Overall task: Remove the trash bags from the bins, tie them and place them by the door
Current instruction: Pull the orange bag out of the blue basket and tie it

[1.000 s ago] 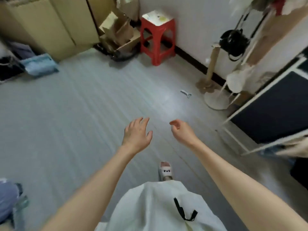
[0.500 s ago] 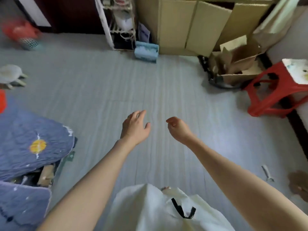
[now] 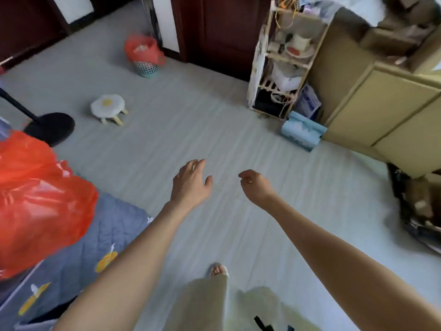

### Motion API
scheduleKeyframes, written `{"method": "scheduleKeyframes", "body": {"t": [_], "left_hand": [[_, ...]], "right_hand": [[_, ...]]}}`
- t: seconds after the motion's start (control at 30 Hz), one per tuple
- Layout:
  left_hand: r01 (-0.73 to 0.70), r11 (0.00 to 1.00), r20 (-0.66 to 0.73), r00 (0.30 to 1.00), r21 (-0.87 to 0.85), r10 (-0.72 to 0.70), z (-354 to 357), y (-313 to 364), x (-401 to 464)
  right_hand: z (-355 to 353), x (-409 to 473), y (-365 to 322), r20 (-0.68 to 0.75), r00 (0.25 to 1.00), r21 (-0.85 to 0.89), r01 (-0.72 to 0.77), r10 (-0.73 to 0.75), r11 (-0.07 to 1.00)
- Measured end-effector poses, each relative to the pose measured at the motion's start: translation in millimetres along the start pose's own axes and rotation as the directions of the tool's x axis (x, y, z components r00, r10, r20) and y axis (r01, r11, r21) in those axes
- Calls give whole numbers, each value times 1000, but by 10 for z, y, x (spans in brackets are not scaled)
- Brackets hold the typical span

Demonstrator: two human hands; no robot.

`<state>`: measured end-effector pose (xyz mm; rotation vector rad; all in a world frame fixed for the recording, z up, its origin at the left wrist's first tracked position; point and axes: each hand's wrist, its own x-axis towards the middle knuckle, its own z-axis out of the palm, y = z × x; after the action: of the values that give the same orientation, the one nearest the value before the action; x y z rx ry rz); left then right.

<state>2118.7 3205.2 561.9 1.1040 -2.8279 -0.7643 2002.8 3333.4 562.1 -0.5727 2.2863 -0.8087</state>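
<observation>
Red trash bag [image 3: 143, 50] lines a small teal mesh bin [image 3: 146, 68] at the far side of the grey floor [image 3: 191, 120], just beside the dark wooden door [image 3: 219, 32]. Bag rim is folded over the bin top, pale trash visible inside. 2nd red bag [image 3: 40, 201], much closer, bulges at the left edge on a blue quilt [image 3: 100, 237] with yellow prints. Both hands are out in front over bare floor, well apart from either bag, holding nothing. Left hand [image 3: 191, 182]: fingers spread, relaxed, palm down. Right hand [image 3: 254, 185]: fingers loosely curled, nothing in them. Beyond: white flower-shaped stool [image 3: 108, 107] near a black round stand base [image 3: 51, 127], wooden shelf rack [image 3: 284, 60] right of the door, light-blue box [image 3: 301, 133] at its foot, tan cabinet [image 3: 386, 111] far right.
</observation>
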Motion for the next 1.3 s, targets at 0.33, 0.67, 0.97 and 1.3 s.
{"method": "scheduleKeyframes", "body": {"t": [0.33,0.67,0.97,1.3], "left_hand": [[48,998,-70,996,-32,-50,-1026,-697,2567],[157,985,-206,964,-70,-168,-2486,-1717,5400],[295,947,-204,927,-125,-315,-3413,-3558,7336],[247,969,-86,965,-21,-248,-4629,-5071,9718]], "right_hand": [[-9,2461,-1743,11,997,-2,83,-83,997],[271,5268,-3998,93,975,-7,203,-202,979],[1224,7411,-5774,140,963,-32,236,-229,971],[1930,9342,-7500,125,989,77,65,-74,995]]}}
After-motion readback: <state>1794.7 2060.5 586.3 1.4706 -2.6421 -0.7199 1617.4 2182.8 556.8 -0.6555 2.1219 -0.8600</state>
